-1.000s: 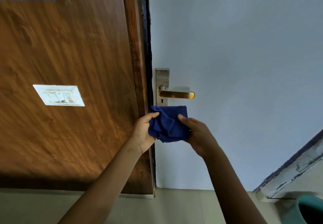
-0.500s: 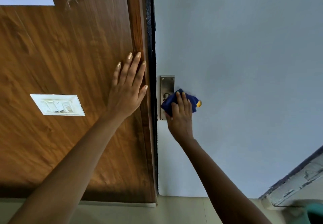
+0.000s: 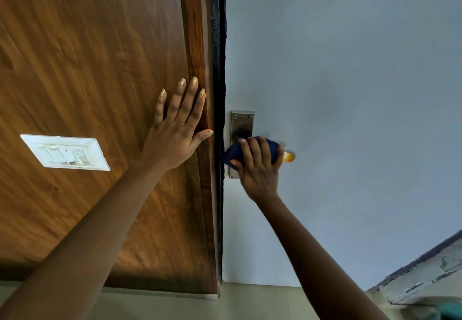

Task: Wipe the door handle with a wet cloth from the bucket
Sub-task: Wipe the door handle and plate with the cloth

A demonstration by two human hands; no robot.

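Blue cloth [image 3: 233, 153], bunched under right hand [image 3: 258, 172], wraps brass handle [image 3: 288, 156].

A dark blue cloth [image 3: 250, 153] covers a gold-tipped handle [image 3: 288, 156] on a pale grey door [image 3: 350, 95] beside brown wood-grain panelling [image 3: 87, 70].

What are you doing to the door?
A person is cleaning the door handle. Their right hand presses a dark blue cloth around the handle, so only its gold tip sticks out past the fingers. The left hand lies flat, fingers spread, on the brown wooden panel beside the door, holding nothing. The silver plate behind the handle shows above the cloth.
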